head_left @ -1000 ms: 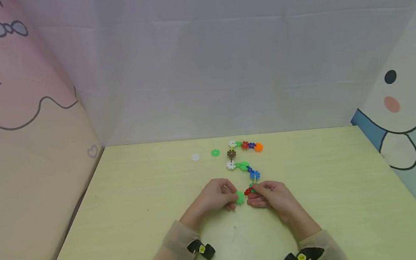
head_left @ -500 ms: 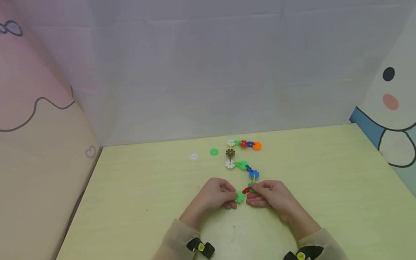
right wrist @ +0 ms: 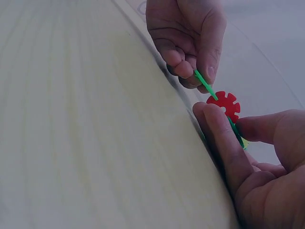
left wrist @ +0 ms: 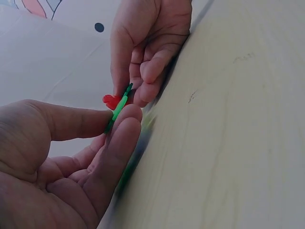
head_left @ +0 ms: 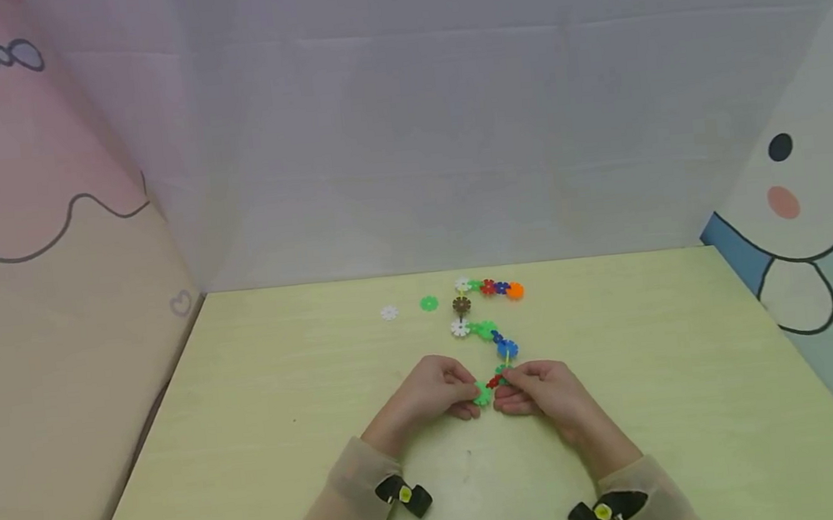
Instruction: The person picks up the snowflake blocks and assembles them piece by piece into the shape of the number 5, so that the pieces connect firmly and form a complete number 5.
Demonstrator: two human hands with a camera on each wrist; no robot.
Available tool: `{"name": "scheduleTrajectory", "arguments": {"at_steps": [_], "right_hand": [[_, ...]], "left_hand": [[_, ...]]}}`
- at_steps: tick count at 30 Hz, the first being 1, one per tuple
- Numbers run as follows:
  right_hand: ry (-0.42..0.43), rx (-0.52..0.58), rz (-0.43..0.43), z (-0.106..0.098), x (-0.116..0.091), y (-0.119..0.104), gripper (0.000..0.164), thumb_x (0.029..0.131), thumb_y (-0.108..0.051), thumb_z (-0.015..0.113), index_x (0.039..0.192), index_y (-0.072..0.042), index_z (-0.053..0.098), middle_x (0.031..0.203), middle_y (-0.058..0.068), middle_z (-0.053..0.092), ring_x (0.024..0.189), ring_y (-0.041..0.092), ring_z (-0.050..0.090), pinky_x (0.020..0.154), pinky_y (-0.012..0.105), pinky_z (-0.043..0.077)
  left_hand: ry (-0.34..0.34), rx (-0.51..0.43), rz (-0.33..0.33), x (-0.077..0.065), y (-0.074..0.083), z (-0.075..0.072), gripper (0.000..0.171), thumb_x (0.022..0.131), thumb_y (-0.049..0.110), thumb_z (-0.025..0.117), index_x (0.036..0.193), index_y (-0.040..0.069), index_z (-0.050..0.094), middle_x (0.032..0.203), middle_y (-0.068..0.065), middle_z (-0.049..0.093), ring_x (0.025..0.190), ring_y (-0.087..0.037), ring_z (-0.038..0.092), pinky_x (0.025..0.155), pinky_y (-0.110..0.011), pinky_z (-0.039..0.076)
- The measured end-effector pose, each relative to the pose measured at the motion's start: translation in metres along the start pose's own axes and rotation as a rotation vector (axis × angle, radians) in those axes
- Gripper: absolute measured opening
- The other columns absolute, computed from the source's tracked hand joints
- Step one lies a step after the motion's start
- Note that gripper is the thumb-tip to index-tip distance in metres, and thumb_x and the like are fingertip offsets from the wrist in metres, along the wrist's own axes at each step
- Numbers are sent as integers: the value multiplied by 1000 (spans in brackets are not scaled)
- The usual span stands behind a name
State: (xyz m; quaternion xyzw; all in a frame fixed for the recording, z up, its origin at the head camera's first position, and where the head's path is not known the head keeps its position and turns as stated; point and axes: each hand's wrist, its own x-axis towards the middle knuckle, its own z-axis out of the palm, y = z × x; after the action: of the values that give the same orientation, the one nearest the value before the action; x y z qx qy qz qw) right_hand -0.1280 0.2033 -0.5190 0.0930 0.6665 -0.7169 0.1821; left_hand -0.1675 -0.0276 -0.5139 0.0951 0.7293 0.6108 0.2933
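My left hand pinches a light green notched snowflake disc between thumb and fingers. Facing it, my right hand grips a dark green disc at the near end of a linked chain. A red notched disc stands up from that dark green one. The light green disc's edge meets the red rim in the right wrist view. Beyond the hands, the chain winds back through a blue disc, a white disc and a brown disc to an orange disc.
Two loose discs, one white and one green, lie left of the chain's far end on the pale wooden table. A white cloth backdrop rises behind the table, with printed panels on both sides.
My left hand has edged right with the light green disc, narrowing the gap to the red disc. The red disc has tilted slightly in my right hand, which otherwise stays in place.
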Motion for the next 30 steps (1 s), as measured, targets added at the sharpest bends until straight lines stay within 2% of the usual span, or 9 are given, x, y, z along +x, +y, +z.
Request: {"name": "scheduleTrajectory", "arguments": {"at_steps": [7, 15, 30], "right_hand": [[34, -10, 21, 1, -1, -1, 33, 112, -16, 65, 125, 15, 68, 104, 22, 80, 88, 24, 82, 79, 32, 66], [9, 5, 16, 0, -2, -2, 39, 112, -23, 66, 123, 15, 69, 104, 21, 80, 87, 23, 82, 79, 32, 65], [-61, 5, 11, -6, 1, -1, 33, 113, -14, 63, 120, 19, 66, 102, 24, 80, 89, 24, 82, 82, 33, 65]], "left_hand": [[-4, -19, 7, 0, 0, 2, 7, 102, 2, 74, 103, -3, 69, 83, -16, 78, 71, -23, 78, 71, -35, 66], [34, 13, 4, -1, 2, 3, 7, 101, 5, 77, 101, -1, 73, 83, -13, 79, 73, -21, 79, 76, -32, 64], [95, -6, -34, -1, 5, 10, 5, 100, 3, 78, 99, -2, 76, 85, -12, 80, 73, -19, 79, 73, -30, 63]]}}
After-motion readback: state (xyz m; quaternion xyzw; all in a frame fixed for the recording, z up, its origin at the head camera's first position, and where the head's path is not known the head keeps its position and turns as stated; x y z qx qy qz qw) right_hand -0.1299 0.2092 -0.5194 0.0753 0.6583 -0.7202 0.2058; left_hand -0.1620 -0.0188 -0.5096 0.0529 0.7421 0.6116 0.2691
